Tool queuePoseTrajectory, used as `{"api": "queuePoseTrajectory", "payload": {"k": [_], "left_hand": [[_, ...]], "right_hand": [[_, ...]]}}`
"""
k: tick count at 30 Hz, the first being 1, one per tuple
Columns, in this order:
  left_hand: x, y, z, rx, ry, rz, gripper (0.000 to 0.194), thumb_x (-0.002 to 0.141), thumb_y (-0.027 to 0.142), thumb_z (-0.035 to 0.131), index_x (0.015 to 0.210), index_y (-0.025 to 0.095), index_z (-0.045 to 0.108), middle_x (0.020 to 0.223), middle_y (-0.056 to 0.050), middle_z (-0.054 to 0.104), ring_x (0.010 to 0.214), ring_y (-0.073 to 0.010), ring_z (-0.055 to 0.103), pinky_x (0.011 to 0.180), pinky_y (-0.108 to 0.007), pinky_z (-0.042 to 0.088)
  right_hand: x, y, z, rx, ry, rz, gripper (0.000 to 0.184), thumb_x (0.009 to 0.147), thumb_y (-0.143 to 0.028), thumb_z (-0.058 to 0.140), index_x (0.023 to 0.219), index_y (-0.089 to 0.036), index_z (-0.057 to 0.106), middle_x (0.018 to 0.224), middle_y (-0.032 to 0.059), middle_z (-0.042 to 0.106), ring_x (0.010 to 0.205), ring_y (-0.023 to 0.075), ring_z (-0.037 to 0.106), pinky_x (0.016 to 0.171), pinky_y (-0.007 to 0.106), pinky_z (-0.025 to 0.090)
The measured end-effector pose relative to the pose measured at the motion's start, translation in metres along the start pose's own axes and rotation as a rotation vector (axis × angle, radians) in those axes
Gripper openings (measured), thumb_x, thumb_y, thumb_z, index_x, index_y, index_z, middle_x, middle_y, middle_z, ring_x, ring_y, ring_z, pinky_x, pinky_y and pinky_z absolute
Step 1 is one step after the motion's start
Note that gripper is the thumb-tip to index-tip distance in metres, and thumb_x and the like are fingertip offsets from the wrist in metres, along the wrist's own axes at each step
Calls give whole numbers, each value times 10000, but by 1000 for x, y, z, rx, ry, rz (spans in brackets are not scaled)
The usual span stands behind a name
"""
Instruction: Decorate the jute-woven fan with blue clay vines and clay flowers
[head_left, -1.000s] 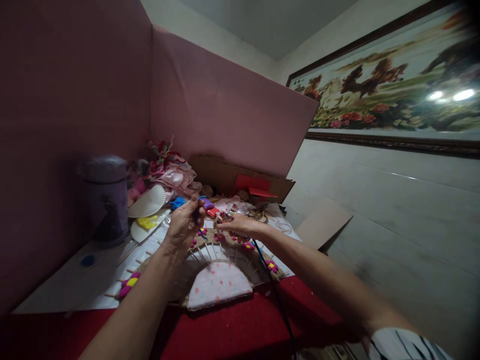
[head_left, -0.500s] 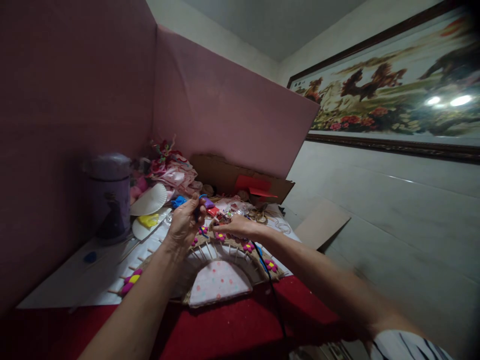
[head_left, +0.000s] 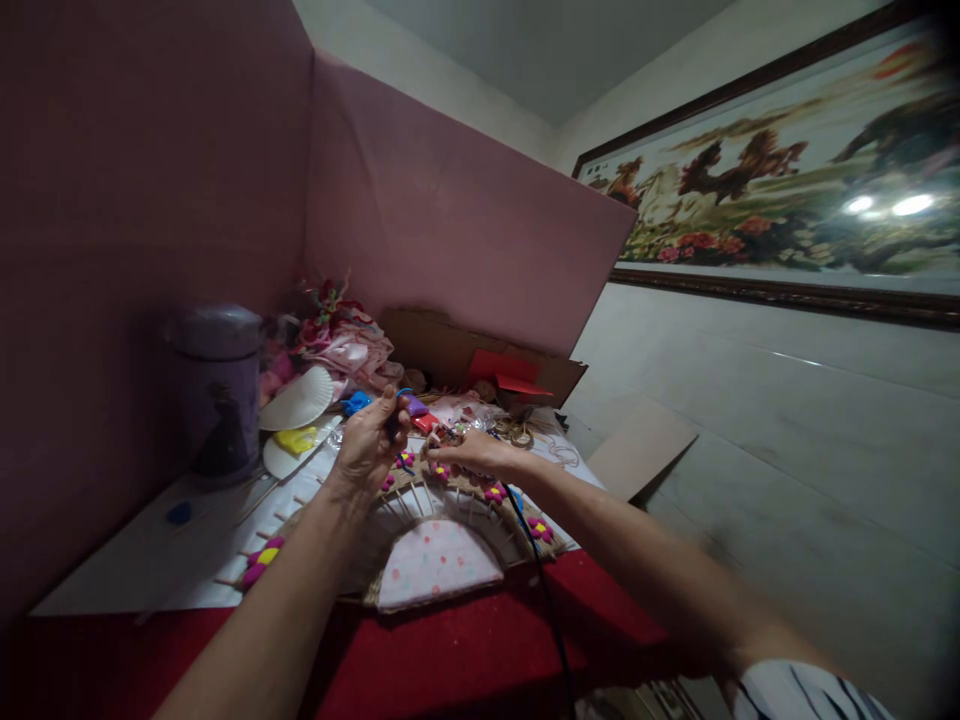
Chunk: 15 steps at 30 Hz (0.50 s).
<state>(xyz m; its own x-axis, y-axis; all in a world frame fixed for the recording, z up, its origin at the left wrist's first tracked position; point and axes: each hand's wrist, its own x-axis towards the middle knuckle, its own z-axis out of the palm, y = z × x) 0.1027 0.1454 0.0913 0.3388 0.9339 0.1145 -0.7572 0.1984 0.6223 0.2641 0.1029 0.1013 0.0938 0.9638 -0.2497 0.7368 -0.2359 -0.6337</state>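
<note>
My left hand (head_left: pixel 371 440) is raised over the left part of a fan-shaped craft, its thumb up and fingers curled round a small dark blue piece that mostly hides in the palm. My right hand (head_left: pixel 476 452) reaches in from the right at the craft's upper edge, fingers bent together beside small colourful bits; what they grip is hidden. The craft has thin wooden sticks, a woven straw-coloured band (head_left: pixel 469 485) and magenta flowers with yellow centres (head_left: pixel 495 493). A half-round dotted white fabric panel (head_left: pixel 435 568) forms its near middle. A dark blue strand lies near the top flowers.
Bags of blue (head_left: pixel 356 403), purple and red material lie behind my hands. A purple canister (head_left: pixel 221 400), white paper plates (head_left: pixel 300 397) and a pink fabric heap (head_left: pixel 349 345) stand left. Cardboard (head_left: pixel 427 345) leans behind. A black cord (head_left: pixel 541 570) crosses the red cloth (head_left: pixel 450 660).
My right hand's fingers have shifted slightly at the craft's upper edge. My left hand stays almost in place, and the view has moved very slightly.
</note>
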Motion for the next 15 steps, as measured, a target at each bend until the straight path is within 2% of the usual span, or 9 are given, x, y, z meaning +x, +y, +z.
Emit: {"api": "queuePoseTrajectory", "payload": {"k": [2,15], "left_hand": [[0,0,0,-8,-1,-3,241,886,178,491,693,99,611,560,4,562,428,-36,514,352,-103,381],[2,1,-2,-24,5,-13,213,869,189,520,701,97,613,556,1,558,433,-40,509,364,-106,380]], "right_hand": [[3,2,0,-1,-8,-35,435,741,-580,596,614,-171,521,449,-55,475,338,60,388,328,185,310],[7,6,2,-64,-7,-20,467,723,-617,586,594,-182,477,457,-55,441,370,67,390,351,193,309]]}}
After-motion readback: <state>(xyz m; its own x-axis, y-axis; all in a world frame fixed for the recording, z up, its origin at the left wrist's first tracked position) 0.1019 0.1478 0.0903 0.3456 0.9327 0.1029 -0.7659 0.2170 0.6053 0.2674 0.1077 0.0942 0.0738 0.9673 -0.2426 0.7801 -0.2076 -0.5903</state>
